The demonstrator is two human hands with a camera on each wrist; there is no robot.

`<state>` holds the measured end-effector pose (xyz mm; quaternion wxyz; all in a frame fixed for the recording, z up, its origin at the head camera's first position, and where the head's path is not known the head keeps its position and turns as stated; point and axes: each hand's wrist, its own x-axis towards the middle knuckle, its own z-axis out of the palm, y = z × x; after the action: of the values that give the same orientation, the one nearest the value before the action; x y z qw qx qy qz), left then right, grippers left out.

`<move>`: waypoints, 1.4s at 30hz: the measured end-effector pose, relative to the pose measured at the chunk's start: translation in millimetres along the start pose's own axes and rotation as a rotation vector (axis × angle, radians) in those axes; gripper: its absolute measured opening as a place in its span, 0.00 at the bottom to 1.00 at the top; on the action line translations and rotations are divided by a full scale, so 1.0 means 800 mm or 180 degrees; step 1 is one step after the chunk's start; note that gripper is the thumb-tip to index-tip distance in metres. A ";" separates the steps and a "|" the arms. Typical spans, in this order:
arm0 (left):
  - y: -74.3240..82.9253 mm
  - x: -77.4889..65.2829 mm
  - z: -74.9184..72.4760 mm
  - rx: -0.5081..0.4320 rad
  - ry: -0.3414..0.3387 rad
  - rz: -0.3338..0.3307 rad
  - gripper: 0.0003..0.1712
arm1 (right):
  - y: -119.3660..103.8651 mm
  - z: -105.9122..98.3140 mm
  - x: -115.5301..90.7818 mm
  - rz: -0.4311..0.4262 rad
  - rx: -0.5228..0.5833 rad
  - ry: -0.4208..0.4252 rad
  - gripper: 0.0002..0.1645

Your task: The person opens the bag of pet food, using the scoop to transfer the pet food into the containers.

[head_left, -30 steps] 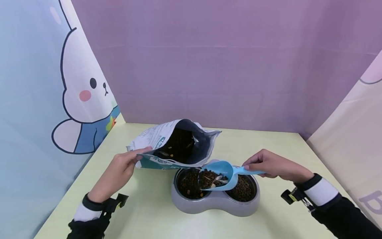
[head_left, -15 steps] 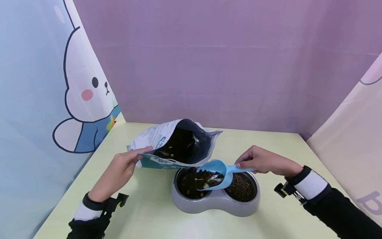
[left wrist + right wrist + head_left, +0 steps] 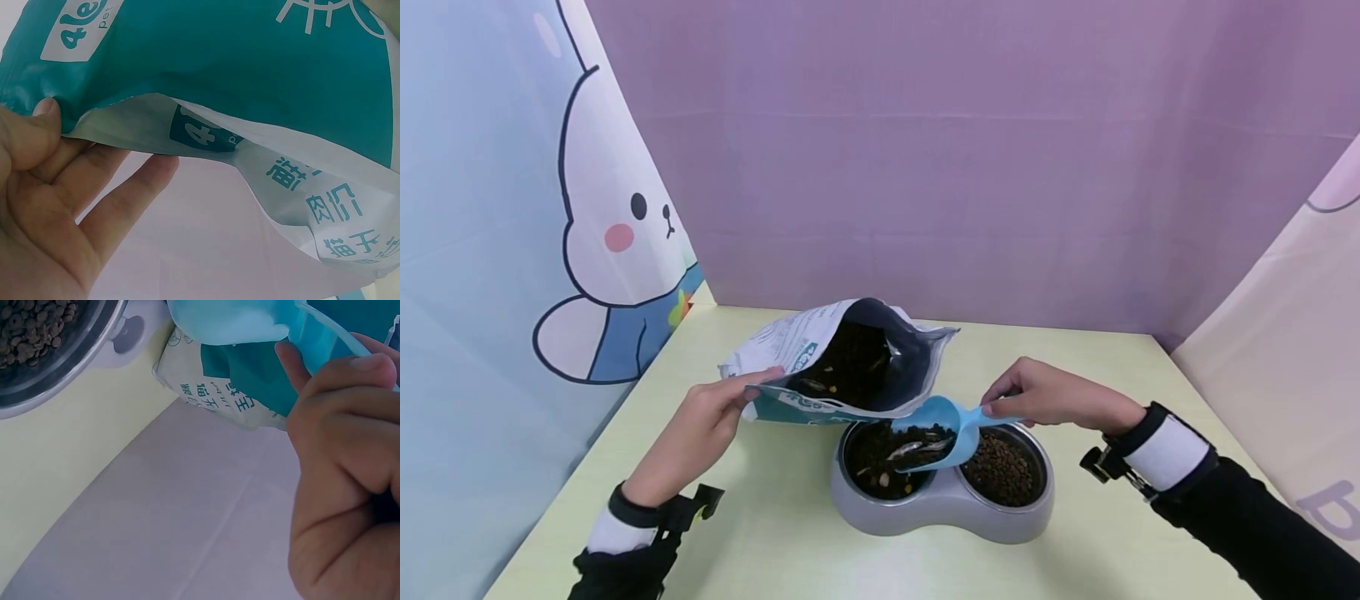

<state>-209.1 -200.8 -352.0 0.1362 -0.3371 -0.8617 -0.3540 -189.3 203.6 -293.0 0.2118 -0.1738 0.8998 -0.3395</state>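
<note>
My left hand (image 3: 703,425) pinches the edge of an open, teal and white pet food bag (image 3: 775,342), thumb on one side and fingers on the other in the left wrist view. The bag's mouth faces toward me, with dark food inside. My right hand (image 3: 1060,396) grips the handle of a light blue scoop (image 3: 964,442). Tilted down to the left, the scoop hangs over the left bowl of a grey double pet bowl (image 3: 940,504), food pieces at its lip. Both bowls hold food: brown kibble (image 3: 1003,471) on the right, a darker mix (image 3: 876,467) on the left.
A pale yellow table (image 3: 760,533) carries the bowl. Behind it hangs a purple cloth (image 3: 955,167). A blue cloth (image 3: 467,333) with a rabbit drawing closes the left side, and a pale cloth (image 3: 1292,350) the right.
My right hand has moved left and slightly up with the scoop, which has tipped so that food slides toward the left bowl. The left hand and the bag have stayed in place.
</note>
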 end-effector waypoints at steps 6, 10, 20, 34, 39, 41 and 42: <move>0.000 0.001 0.000 -0.0006 -0.0007 -0.0002 0.31 | -0.008 -0.001 0.002 -0.0032 -0.0203 0.0039 0.07; -0.001 0.001 0.000 0.0019 -0.0001 0.0002 0.31 | -0.014 -0.002 0.002 -0.0100 -0.0311 0.0052 0.07; -0.002 0.001 0.001 0.0006 0.0002 -0.0007 0.30 | -0.025 -0.003 0.003 -0.0220 -0.0558 0.0031 0.06; -0.002 0.001 0.001 -0.0017 0.0001 0.0004 0.31 | -0.051 0.006 0.000 -0.0502 -0.1023 0.0180 0.04; -0.002 0.001 0.001 -0.0015 0.0006 0.0008 0.31 | -0.061 0.016 -0.003 -0.0494 -0.1216 0.0330 0.04; -0.002 0.001 0.001 -0.0008 0.0009 0.0005 0.31 | -0.064 0.020 -0.004 -0.0484 -0.1329 0.0389 0.05; -0.001 0.001 0.001 -0.0007 0.0006 0.0004 0.31 | -0.066 0.021 -0.005 -0.0482 -0.1380 0.0417 0.05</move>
<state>-210.1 -200.7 -352.7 0.1369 -0.3375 -0.8609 -0.3552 -168.6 158.6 -267.4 0.0846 -0.2598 0.9479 -0.1638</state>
